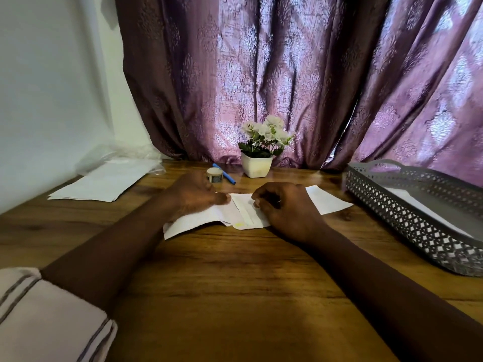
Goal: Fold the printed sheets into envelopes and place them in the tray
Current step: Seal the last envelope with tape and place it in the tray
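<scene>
A white sheet [198, 223], partly folded, lies on the wooden table in the middle. My left hand [193, 195] presses on its left part with the fingertips at a fold. My right hand [285, 207] rests curled on its right part, next to an open envelope flap with a glue strip [247, 214]. A corner of white paper [328, 201] sticks out to the right of my right hand. The grey perforated tray [407, 218] stands at the right and holds a white envelope [423, 207]. A stack of white sheets [104, 182] lies at the back left.
A white pot of white flowers [257, 167] stands at the back centre, with a roll of tape [214, 175] and a blue pen [224, 174] to its left. Clear plastic wrap [120, 155] lies behind the stack. Purple curtains hang behind the table.
</scene>
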Demonstrator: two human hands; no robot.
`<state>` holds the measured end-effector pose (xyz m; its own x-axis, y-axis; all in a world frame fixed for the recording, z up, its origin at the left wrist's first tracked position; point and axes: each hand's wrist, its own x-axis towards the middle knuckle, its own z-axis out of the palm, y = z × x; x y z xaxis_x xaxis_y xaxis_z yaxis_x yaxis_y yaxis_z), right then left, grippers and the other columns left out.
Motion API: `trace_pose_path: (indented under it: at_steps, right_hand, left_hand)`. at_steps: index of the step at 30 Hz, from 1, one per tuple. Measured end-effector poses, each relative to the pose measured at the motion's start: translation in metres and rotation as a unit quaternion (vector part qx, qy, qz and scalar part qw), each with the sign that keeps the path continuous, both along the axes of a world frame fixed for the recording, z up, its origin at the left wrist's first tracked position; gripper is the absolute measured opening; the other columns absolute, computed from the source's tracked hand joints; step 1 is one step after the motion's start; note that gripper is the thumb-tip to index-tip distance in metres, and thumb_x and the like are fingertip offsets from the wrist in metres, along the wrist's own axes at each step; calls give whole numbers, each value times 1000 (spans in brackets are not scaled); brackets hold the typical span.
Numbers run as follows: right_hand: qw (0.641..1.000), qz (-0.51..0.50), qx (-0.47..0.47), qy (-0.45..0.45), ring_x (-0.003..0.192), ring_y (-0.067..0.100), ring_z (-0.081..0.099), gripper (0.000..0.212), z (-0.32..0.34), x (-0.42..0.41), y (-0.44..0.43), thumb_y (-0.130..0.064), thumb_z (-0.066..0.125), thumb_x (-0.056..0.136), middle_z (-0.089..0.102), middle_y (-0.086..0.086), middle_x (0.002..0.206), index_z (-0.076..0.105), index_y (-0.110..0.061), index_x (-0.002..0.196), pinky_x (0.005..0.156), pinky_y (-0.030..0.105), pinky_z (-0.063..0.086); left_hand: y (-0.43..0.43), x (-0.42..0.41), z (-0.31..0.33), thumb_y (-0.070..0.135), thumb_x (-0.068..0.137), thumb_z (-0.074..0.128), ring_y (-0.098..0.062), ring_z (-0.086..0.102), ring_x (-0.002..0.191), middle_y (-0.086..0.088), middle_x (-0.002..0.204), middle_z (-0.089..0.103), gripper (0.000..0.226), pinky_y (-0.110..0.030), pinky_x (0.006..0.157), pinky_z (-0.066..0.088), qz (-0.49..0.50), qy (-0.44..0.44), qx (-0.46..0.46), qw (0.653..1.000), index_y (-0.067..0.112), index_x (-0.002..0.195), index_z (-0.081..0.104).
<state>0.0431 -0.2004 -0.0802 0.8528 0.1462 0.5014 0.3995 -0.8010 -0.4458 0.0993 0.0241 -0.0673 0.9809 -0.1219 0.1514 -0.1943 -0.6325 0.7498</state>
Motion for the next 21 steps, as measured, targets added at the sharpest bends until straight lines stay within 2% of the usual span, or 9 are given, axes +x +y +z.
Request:
trace_pose_path:
  at_steps: [2,4,7,9,11,14,17,21]
  right_hand:
    - [999,14,33,15,88,-3,66,13,-2,2,-5,-20,70,93,75,-16,95,78,-26,102,75,13,48]
    - [998,18,50,21,89,-3,66,13,-2,3,-7,-19,71,93,74,-17,95,78,-26,102,76,13,49]
    - [999,-14,-18,42,110,5,60,20,-6,8,-9,-30,67,93,71,-14,116,76,-30,111,96,28,50]
    - [992,-26,-65,100,128,13,51,32,-9,10,-11,-47,60,92,63,-12,133,68,-38,121,108,38,44]
    - [989,-23,-67,131,134,16,47,40,-9,9,-11,-54,54,91,58,-12,140,63,-41,128,111,43,42]
    - [987,-18,-83,135,136,17,46,39,-6,7,-11,-53,52,97,54,-12,146,60,-40,134,114,40,39]
    - [982,-10,-117,148,138,19,47,44,-2,4,-6,-52,45,102,50,-9,152,54,-38,143,113,36,36]
    - [977,15,-127,171,137,22,48,47,0,0,-3,-49,37,106,46,-3,156,47,-35,150,112,37,38]
  left_hand:
    - [-6,-3,-5,63,78,78,-17,49,60,1,60,49,55,-31,60,32,-9,-75,123,990,18,59,53]
    - [-13,-8,-2,76,80,64,-12,48,63,6,63,47,59,-31,58,31,-20,-129,222,966,23,61,49]
    - [-15,-7,5,83,79,56,-13,57,79,8,83,61,58,-34,69,48,-58,-136,267,952,25,77,59]
    - [-5,-4,10,81,77,61,-15,61,88,6,93,67,56,-37,82,53,-63,-98,278,954,25,87,65]
    - [11,-2,19,67,74,74,-17,64,92,6,95,70,47,-37,88,53,-82,-45,256,962,23,90,68]
    - [42,-6,31,33,83,82,-16,66,98,6,102,73,23,-24,76,52,-120,62,158,978,23,103,75]
    - [60,-3,25,14,83,83,-17,70,105,3,107,78,30,-24,82,54,-122,105,38,986,22,110,78]
    - [42,-3,15,1,78,84,-11,75,91,0,99,81,35,-16,69,56,-118,100,-49,987,12,110,76]
